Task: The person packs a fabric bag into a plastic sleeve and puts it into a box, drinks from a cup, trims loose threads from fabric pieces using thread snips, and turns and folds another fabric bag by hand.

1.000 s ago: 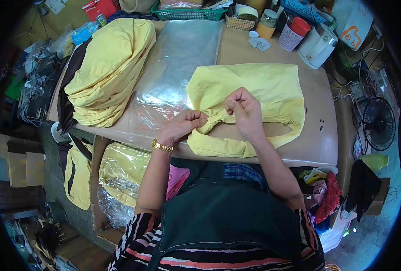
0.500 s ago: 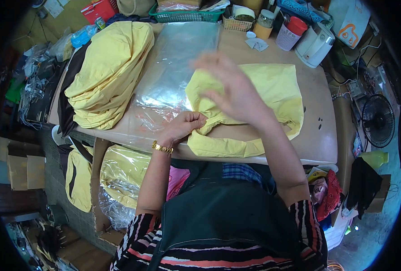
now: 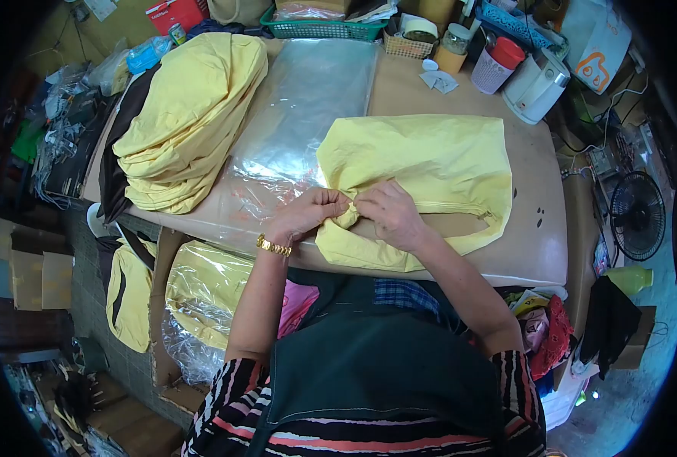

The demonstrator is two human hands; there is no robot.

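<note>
A yellow cloth piece lies on the padded table, with a band of its cloth curving round a gap at the near side. My left hand, a gold watch at its wrist, pinches a gathered bit of this cloth at its left end. Close beside it, my right hand has its fingers closed on the same gathered spot. The exact bit between the fingertips is hidden. To the left of my hands lies a stack of clear plastic sheets.
A heap of yellow cloth with dark parts sits at the table's left. Along the back stand a green basket, jars and a white kettle. A cardboard box below holds plastic-wrapped yellow cloth. A black fan stands at right.
My right hand has come down from above the cloth to the gathered spot beside my left hand and closed there. My left hand keeps its pinch. The cloth's upper part now lies flatter.
</note>
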